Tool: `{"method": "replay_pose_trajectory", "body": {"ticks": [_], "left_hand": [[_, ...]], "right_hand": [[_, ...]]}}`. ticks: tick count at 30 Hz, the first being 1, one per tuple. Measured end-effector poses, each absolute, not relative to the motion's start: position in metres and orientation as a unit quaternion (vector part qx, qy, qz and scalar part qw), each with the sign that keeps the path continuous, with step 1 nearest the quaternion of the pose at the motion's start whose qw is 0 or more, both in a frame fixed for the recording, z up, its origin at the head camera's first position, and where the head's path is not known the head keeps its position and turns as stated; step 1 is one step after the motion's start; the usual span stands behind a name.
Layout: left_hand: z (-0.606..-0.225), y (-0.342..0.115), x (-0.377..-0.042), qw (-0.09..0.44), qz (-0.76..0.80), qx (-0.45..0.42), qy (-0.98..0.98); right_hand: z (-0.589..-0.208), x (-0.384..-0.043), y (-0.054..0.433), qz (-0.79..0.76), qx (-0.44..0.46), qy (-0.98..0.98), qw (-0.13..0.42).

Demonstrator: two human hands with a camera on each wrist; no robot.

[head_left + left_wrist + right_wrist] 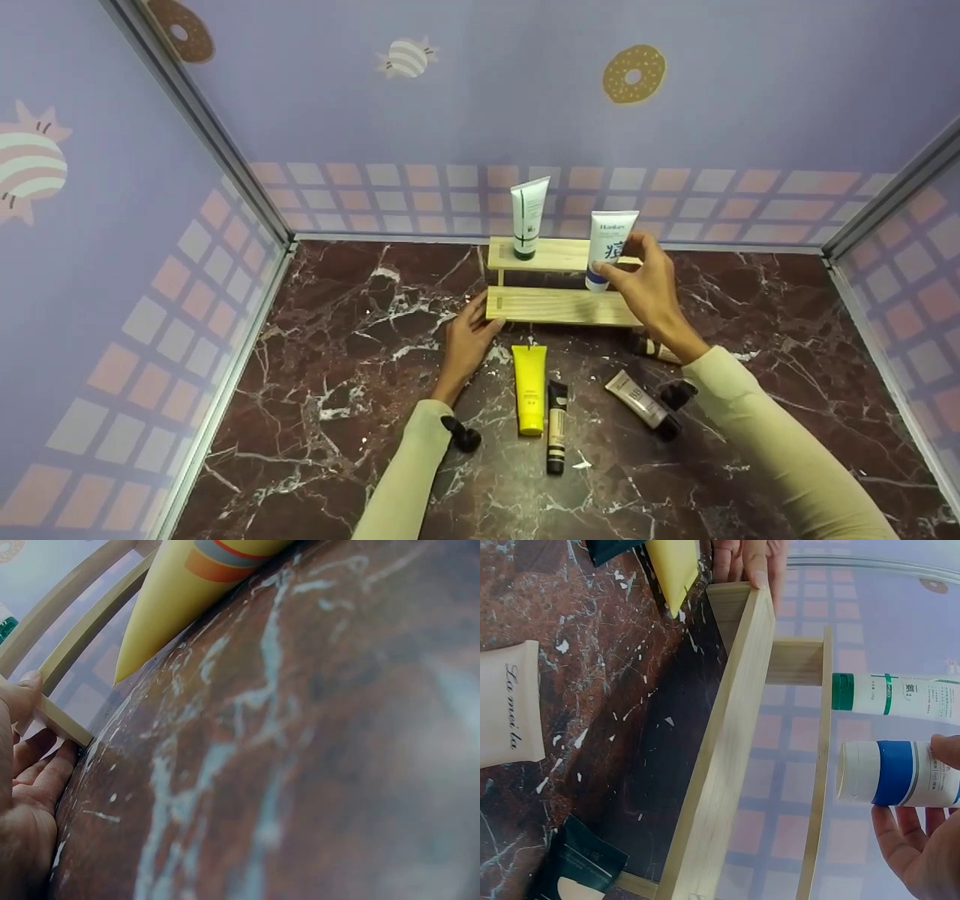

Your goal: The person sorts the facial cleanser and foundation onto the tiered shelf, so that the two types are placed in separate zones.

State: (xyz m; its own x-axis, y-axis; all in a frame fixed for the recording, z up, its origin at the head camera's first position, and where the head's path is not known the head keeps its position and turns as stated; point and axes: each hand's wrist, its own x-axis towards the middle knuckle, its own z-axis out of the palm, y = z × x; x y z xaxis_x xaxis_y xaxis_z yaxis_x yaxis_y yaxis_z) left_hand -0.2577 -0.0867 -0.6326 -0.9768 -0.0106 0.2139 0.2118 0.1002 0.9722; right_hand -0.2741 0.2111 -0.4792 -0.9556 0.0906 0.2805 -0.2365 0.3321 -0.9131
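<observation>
A two-tier wooden rack (555, 306) stands on the marble-patterned surface. My left hand (469, 341) grips the left end of its lower tier, thumb on the front side; the left wrist view shows the fingers (49, 776) around the end. My right hand (651, 289) holds a white squeeze tube with a blue band (609, 244) by its side, cap down, above the rack's right part. In the right wrist view that tube's cap (853, 771) is apart from the upper board. A white and green tube (529, 217) stands upright on the upper tier at the left.
In front of the rack lie a yellow tube (530, 390), a slim beige and black tube (556, 427) and a beige BB tube (637, 401). Another dark tube (660, 349) is partly hidden by the right wrist. Patterned walls (480, 112) enclose the back and sides.
</observation>
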Motion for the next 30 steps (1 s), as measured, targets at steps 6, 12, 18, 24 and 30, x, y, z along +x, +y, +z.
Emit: {"method": "replay_pose_trajectory", "body": {"ticks": [6, 12, 18, 24, 30], "left_hand": [[-0.634, -0.086, -0.257, 0.079, -0.669, -0.072, -0.736], [-0.632, -0.087, -0.256, 0.077, -0.670, -0.072, -0.735], [-0.633, -0.086, -0.256, 0.078, -0.669, -0.070, -0.736], [-0.632, -0.086, -0.256, 0.083, -0.669, -0.070, -0.735], [-0.633, -0.087, -0.257, 0.083, -0.664, -0.069, -0.740]], "right_hand": [[-0.479, -0.280, 0.210, 0.575, 0.050, -0.803, 0.147], [-0.477, -0.287, 0.206, 0.592, 0.054, -0.792, 0.138], [-0.477, -0.295, 0.201, 0.605, 0.058, -0.782, 0.137], [-0.475, -0.304, 0.195, 0.598, 0.070, -0.784, 0.149], [-0.476, -0.312, 0.191, 0.587, 0.068, -0.792, 0.153]]}}
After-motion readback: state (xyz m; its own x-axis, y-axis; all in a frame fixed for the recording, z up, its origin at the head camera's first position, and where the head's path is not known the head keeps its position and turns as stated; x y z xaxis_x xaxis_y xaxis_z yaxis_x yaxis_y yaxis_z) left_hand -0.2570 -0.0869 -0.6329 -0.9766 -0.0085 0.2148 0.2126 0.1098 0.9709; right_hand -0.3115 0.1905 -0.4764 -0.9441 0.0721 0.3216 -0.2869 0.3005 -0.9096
